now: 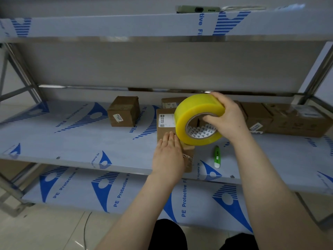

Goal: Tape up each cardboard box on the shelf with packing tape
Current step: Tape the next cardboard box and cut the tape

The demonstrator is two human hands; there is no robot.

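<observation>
The steel shelf (pixel 72 141), skinned in white film with blue print, carries the cardboard boxes on its middle level. A row of brown boxes (pixel 292 121) at the right is partly hidden by the right hand (pixel 228 120), which grips a glossy yellow tape roll (pixel 196 109), thumb in its core. The labelled box (pixel 165 130) near the front edge lies under the left hand (pixel 169 156), fingers straight and flat. A slim green cutter (pixel 217 156) lies beside it.
</observation>
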